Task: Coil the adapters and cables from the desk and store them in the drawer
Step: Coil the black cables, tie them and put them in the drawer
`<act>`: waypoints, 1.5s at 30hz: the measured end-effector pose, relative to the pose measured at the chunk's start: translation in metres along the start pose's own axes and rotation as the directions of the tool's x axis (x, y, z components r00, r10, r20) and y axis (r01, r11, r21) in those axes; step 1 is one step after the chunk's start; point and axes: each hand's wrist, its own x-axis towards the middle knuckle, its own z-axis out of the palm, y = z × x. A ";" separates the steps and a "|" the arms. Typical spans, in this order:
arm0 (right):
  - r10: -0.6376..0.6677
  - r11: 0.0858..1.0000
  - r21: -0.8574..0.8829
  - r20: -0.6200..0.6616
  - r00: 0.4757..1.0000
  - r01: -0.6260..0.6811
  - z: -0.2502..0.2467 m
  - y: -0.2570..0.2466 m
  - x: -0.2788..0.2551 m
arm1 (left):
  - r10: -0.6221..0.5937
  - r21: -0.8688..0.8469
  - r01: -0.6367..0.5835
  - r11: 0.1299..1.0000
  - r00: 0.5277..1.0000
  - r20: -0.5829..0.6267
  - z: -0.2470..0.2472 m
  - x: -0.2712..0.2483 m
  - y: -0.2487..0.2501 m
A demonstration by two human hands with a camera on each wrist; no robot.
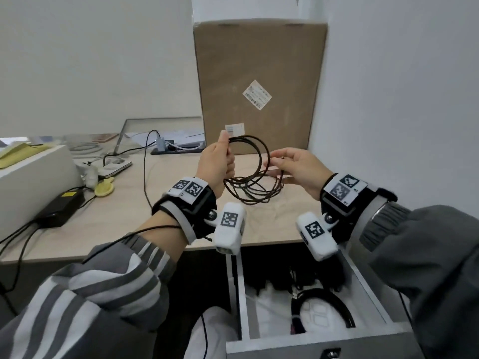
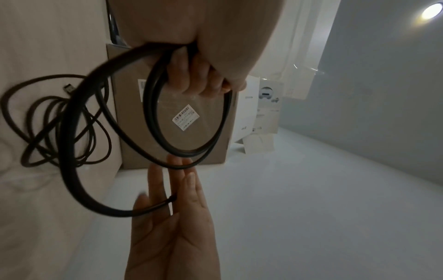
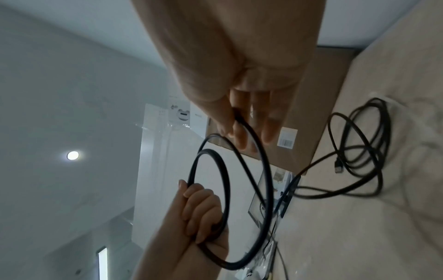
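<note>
The fingers of the left hand (image 1: 216, 161) are curled round the gathered loops of a dark cable (image 1: 259, 151), which is gripped at the left side of the coil, just above the middle of the head view. In the left wrist view the same fist (image 2: 203, 75) is seen at the upper centre with two loops hanging from it. The right hand (image 1: 298, 167) is held to the right of the coil, its fingers long and only loosely bent; one strand is pinched lightly between thumb and fingers, as is seen in the right wrist view (image 3: 236, 115). The rest of the cable (image 1: 248, 190) is left in loose turns on the desk (image 1: 124, 216) below the hands, its plug (image 3: 338, 167) lying at the right of the right wrist view. A tall cardboard box (image 1: 259, 73) is stood against the wall behind the hands, in the upper centre. At the lower right of the head view the drawer (image 1: 375, 288) is pulled open, and a coiled black cable (image 1: 334, 304) is laid inside it. A black power brick (image 1: 61, 208) is seen at the left edge of the desk.
</note>
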 end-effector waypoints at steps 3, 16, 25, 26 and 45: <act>-0.075 0.976 -0.209 -0.095 0.993 0.054 0.001 0.004 0.042 | -0.004 -0.064 0.002 0.998 0.999 -0.045 -0.003 0.042 -0.006; -0.155 0.987 0.016 -0.082 0.984 0.157 0.002 0.019 0.183 | -0.026 -0.272 -0.023 0.962 0.984 -0.176 -0.015 0.181 -0.035; -0.272 0.951 -0.167 -0.063 0.960 0.259 -0.003 0.031 0.190 | 0.019 -0.218 -0.045 0.975 0.993 -0.120 -0.001 0.200 -0.055; -0.259 0.953 -0.176 -0.048 0.965 0.247 -0.005 0.033 0.193 | 0.019 -0.227 -0.045 0.973 0.993 -0.113 -0.001 0.202 -0.055; -0.154 0.987 -0.046 0.023 0.988 0.155 0.006 0.045 0.205 | -0.010 -0.439 -0.009 0.898 0.999 -0.040 0.008 0.217 -0.061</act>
